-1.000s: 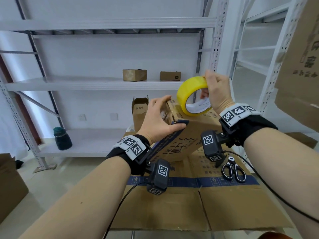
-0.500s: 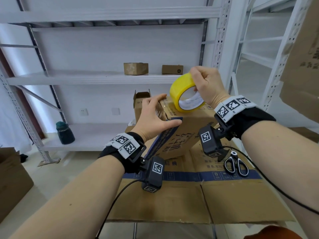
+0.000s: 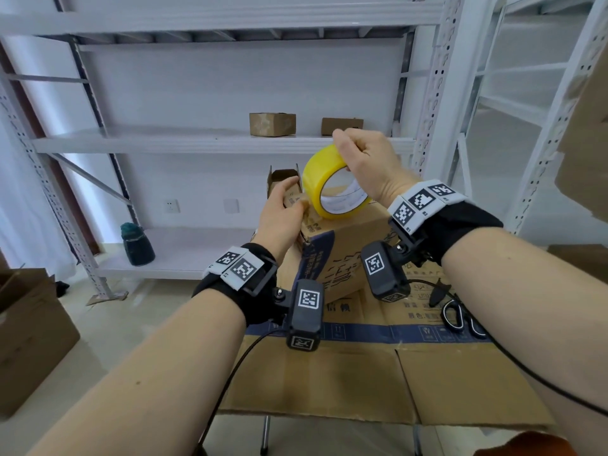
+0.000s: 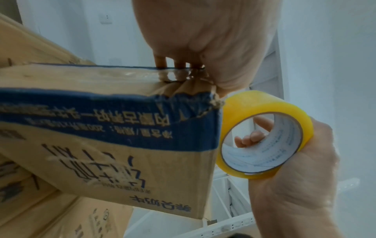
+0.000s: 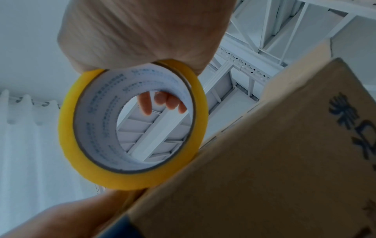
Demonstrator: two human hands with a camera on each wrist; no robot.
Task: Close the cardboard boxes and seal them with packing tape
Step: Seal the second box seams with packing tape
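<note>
Since the earlier frame, our right hand [image 3: 368, 162] has carried the tape roll [image 3: 330, 184], fingers curled round it, toward 9 o'clock; our left hand [image 3: 279, 215] grips the tilted cardboard box [image 3: 345, 255] at its top corner.

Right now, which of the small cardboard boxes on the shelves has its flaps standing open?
The small box just behind the left hand; the two boxes on the shelf above are closed.
</note>
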